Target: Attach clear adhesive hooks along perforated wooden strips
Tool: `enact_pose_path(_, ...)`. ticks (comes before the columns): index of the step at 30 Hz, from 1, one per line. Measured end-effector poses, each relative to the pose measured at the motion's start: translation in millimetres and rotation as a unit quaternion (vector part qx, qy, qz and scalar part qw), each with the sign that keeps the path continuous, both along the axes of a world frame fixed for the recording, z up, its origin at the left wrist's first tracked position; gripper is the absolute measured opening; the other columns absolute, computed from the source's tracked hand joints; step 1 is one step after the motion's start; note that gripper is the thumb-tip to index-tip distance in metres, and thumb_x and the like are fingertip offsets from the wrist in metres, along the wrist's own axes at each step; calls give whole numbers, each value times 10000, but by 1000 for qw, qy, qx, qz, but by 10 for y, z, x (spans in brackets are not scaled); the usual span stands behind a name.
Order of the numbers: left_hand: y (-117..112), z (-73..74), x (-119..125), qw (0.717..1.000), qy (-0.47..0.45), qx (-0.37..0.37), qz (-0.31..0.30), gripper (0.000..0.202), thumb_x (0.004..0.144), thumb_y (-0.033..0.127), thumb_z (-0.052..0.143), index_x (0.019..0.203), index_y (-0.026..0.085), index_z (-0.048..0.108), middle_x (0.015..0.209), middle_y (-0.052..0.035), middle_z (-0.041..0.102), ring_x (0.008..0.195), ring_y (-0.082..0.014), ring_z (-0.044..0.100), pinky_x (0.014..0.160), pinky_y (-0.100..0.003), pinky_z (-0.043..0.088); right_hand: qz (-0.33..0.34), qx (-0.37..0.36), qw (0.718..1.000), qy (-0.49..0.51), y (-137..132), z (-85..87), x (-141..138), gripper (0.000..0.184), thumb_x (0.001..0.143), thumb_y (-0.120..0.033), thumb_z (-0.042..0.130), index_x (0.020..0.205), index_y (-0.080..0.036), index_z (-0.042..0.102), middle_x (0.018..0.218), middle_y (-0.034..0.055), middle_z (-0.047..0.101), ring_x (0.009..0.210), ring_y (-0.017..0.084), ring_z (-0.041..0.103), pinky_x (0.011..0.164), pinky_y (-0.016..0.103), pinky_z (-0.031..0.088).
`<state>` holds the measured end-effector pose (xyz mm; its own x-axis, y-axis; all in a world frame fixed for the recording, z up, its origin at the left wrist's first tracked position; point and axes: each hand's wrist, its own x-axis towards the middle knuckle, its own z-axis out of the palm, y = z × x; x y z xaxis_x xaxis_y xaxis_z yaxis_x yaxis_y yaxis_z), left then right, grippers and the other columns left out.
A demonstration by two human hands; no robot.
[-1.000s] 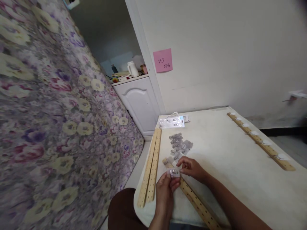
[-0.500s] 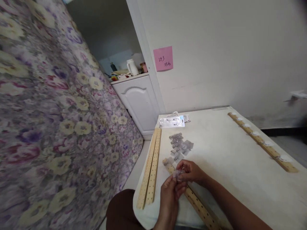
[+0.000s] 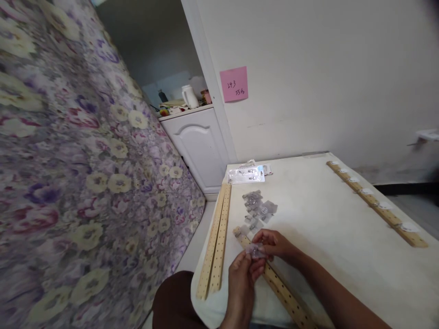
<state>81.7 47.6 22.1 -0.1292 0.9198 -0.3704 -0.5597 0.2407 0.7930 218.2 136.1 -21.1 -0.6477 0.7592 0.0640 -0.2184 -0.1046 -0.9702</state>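
Observation:
My left hand [image 3: 244,273] and my right hand [image 3: 274,244] meet over the near end of a perforated wooden strip [image 3: 281,292] on the white table [image 3: 325,228]. Both pinch one small clear plastic hook piece [image 3: 255,250] between their fingertips. Just beyond my hands lies a loose pile of several similar clear pieces [image 3: 258,208]. A clear blister pack [image 3: 246,174] sits at the table's far left corner.
Two perforated wooden strips [image 3: 216,242] lie side by side along the table's left edge. Another strip with white round pieces on it [image 3: 375,203] runs along the right. A floral mattress [image 3: 68,173] leans at left; a white cabinet [image 3: 199,141] and a pink note [image 3: 233,84] are behind.
My right hand moved in from beside the clear piece to pinch it together with my left hand. The camera shifted slightly.

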Motion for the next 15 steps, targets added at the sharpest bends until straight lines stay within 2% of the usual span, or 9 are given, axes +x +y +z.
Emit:
enact_pose_path(3, -10, -25, 17, 999, 27, 10, -16, 324, 706, 313, 732, 936, 96, 659, 795, -103, 720, 663, -155, 678, 631, -233, 520, -15, 8, 1000, -20, -15, 62, -5, 399, 695, -450, 725, 935, -161, 593, 709, -22, 579, 497, 61, 470, 433, 174, 353)
enact_pose_path(8, -30, -44, 55, 997, 61, 10, -38, 341, 721, 313, 716, 984, 108, 646, 807, -98, 718, 675, -154, 675, 646, -241, 514, -37, 26, 999, -21, -35, 87, -35, 391, 654, -429, 764, 878, -158, 592, 659, -34, 554, 577, 88, 507, 521, 199, 389)
enact_pose_path(13, -31, -36, 30, 998, 51, 12, -38, 302, 739, 304, 699, 964, 115, 632, 820, -111, 723, 693, -152, 677, 668, -244, 512, -34, 0, 999, -34, -17, 9, -31, 363, 747, -480, 660, 900, -167, 557, 584, -63, 546, 396, 51, 437, 385, 174, 325)
enact_pose_path(15, -26, -38, -1, 999, 44, 9, -25, 291, 722, 290, 713, 939, 117, 627, 791, -104, 720, 692, -158, 680, 663, -245, 513, -19, -7, 999, -38, -8, -11, -17, 375, 751, -497, 641, 900, -169, 534, 547, -70, 555, 357, 60, 453, 361, 177, 342)
